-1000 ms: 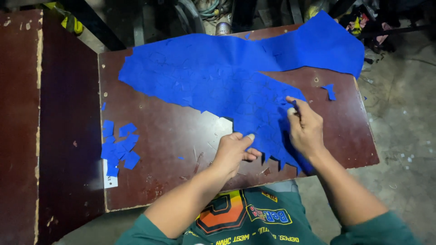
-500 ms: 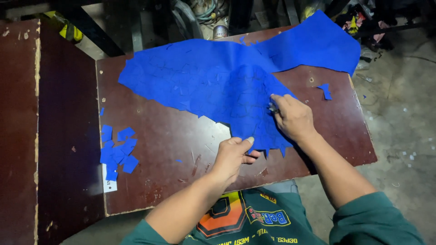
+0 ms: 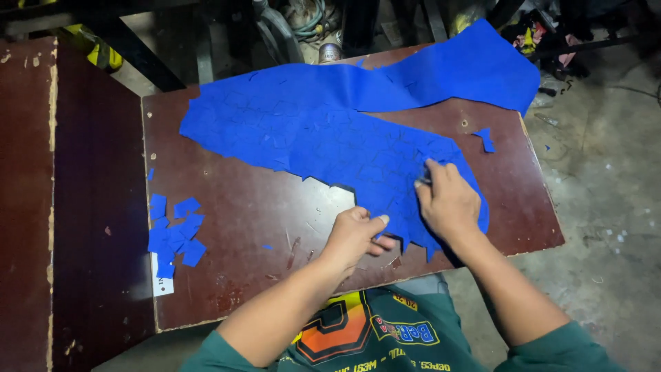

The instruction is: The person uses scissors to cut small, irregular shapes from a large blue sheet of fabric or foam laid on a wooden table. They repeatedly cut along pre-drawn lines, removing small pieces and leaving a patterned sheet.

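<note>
**Right hand back toward the near edge of the sheet**

Head view: since half a second ago your right hand [image 3: 449, 201] has come nearer to you and a little right on the blue sheet [image 3: 323, 127]. It had been further up the sheet, and a second ago it sat near where it is now. Your left hand [image 3: 354, 235] has hardly shifted. It rests at the jagged near edge of the sheet, fingers curled, thumb and forefinger close together as if pinching the edge. Your right hand lies knuckles up on the sheet, fingers bent and close, with something small and pale at the fingertips. I cannot tell what it is or how firmly you grip it.

The sheet spreads across the far half of the table [image 3: 275, 227], its right end hanging past the far right corner. It is scored all over with small outlines. Cut pieces [image 3: 175, 234] sit in a loose pile at the left edge, and one scrap [image 3: 485, 138] lies far right.

Risks, as I judge them:
- Your hands are close. If that pale thing is a blade, a slip toward your left fingers could cut them.
- Only your hands pin the sheet, so a pull could drag it or tear a tab at the edge.
- The pile is right at the left edge, and a nudge could knock pieces off.
</note>
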